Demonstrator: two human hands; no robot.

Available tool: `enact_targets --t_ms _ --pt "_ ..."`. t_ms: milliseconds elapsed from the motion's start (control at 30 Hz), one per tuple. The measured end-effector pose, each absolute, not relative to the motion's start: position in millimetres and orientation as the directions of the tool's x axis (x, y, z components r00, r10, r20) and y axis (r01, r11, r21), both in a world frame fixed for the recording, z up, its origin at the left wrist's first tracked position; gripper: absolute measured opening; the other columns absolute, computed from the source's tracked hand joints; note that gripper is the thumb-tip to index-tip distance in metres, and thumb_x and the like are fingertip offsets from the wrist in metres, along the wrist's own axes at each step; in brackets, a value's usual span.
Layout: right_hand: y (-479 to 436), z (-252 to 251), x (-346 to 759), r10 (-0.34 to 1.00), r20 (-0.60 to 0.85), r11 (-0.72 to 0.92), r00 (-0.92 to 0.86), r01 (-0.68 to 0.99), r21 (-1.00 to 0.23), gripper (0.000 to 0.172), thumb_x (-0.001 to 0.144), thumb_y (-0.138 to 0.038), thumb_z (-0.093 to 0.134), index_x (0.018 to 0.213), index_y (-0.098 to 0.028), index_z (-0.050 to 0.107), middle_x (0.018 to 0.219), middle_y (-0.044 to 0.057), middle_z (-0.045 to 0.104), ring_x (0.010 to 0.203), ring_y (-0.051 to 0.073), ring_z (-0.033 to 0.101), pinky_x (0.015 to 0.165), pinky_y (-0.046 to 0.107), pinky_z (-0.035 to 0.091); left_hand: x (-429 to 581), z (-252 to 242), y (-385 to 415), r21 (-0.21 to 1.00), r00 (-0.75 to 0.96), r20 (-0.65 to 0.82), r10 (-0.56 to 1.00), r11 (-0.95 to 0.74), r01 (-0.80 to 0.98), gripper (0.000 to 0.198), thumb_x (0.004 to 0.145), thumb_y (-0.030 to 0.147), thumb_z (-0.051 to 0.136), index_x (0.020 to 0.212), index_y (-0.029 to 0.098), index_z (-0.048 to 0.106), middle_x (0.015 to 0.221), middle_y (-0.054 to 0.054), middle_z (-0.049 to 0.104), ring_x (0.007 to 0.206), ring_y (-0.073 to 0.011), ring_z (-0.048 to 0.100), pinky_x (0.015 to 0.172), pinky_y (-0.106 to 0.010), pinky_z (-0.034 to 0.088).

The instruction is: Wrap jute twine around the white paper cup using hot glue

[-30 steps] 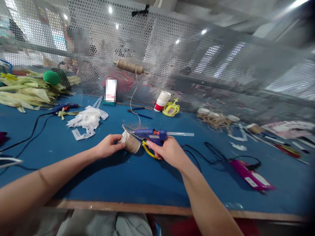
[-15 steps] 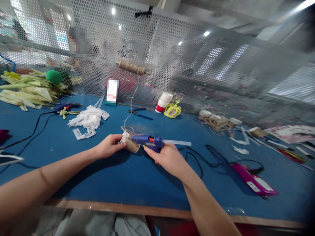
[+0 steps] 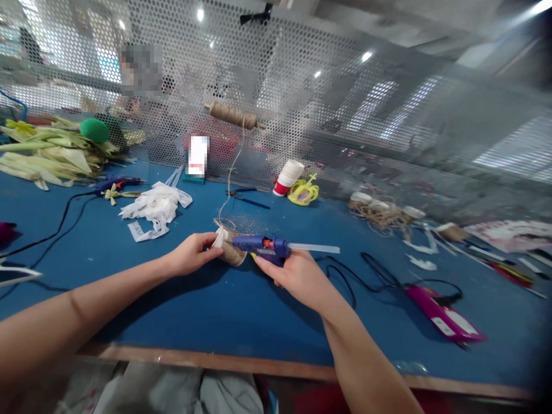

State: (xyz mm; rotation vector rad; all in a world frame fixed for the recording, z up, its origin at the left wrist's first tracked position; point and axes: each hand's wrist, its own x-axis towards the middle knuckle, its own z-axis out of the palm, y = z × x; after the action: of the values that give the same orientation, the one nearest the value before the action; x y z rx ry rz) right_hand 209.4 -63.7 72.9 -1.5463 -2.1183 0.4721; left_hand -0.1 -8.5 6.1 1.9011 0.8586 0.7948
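My left hand (image 3: 194, 253) grips the white end of a small paper cup (image 3: 233, 253) lying on its side, its body wrapped in brown twine. A blue hot glue gun (image 3: 263, 246) is in my right hand (image 3: 297, 273), with a clear glue stick (image 3: 317, 248) poking out of its back. The gun's nozzle points left at the cup's wrapped side; whether it touches cannot be made out. A strand of twine (image 3: 230, 175) runs from the cup up to a twine spool (image 3: 233, 114) on the mesh panel.
Behind the cup lie pliers (image 3: 248, 198), stacked paper cups (image 3: 288, 177) and a yellow crown-shaped piece (image 3: 303, 191). White lace (image 3: 157, 206), corn husks (image 3: 47, 149) and another glue gun (image 3: 116, 183) are on the left. To the right are a purple device (image 3: 444, 316) with black cable and tangled twine (image 3: 382, 214).
The glue gun and my right hand have shifted very slightly to the right. My left hand still holds the cup, and the view has tilted a little.
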Motion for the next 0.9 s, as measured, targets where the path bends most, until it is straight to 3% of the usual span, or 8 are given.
enact_targets --t_ms 233,400,567,900 --pt "-64.6 76.6 207.4 0.951 0.18 0.309 -0.251 0.792 -0.526 0.017 0.074 -0.03 0.053 0.064 -0.02 0.062 0.052 0.0 0.06 0.059 0.017 0.058 0.053 0.025 0.041 0.2 7.7 -9.0 0.878 0.555 0.203 0.807 -0.4 0.261 0.035 0.079 0.033 0.047 0.102 0.01 0.06 0.096 -0.007 0.065 0.088 -0.0204 0.057 0.08 -0.029 0.044" --pt "-60.8 75.6 208.5 0.957 0.184 0.289 -0.225 0.803 -0.522 0.016 0.075 -0.03 0.052 0.071 -0.019 0.063 0.054 0.0 0.06 0.055 0.016 0.056 0.053 0.026 0.042 -0.2 9.6 -9.7 0.864 0.557 0.195 0.807 -0.41 0.291 0.034 0.079 0.033 0.047 0.1 0.01 0.06 0.093 -0.008 0.065 0.086 -0.0206 0.057 0.079 -0.029 0.044" --pt "-57.8 73.5 210.2 0.961 0.165 0.275 -0.221 0.805 -0.525 0.022 0.075 -0.031 0.052 0.057 -0.02 0.056 0.042 -0.002 0.053 0.044 0.013 0.052 0.05 0.026 0.041 -1.6 9.8 -9.8 0.835 0.567 0.232 0.79 -0.461 0.301 0.031 0.08 0.031 0.046 0.1 0.011 0.059 0.092 -0.007 0.064 0.089 -0.0206 0.056 0.081 -0.028 0.043" --pt "-51.0 70.8 211.5 0.964 0.195 0.26 -0.182 0.803 -0.537 0.03 0.074 -0.033 0.052 0.047 -0.02 0.047 0.038 -0.002 0.052 0.041 0.013 0.05 0.048 0.025 0.041 -1.4 12.7 -13.0 0.776 0.577 0.236 0.782 -0.509 0.373 0.027 0.081 0.028 0.044 0.094 0.01 0.058 0.088 -0.007 0.063 0.086 -0.0195 0.056 0.079 -0.027 0.042"
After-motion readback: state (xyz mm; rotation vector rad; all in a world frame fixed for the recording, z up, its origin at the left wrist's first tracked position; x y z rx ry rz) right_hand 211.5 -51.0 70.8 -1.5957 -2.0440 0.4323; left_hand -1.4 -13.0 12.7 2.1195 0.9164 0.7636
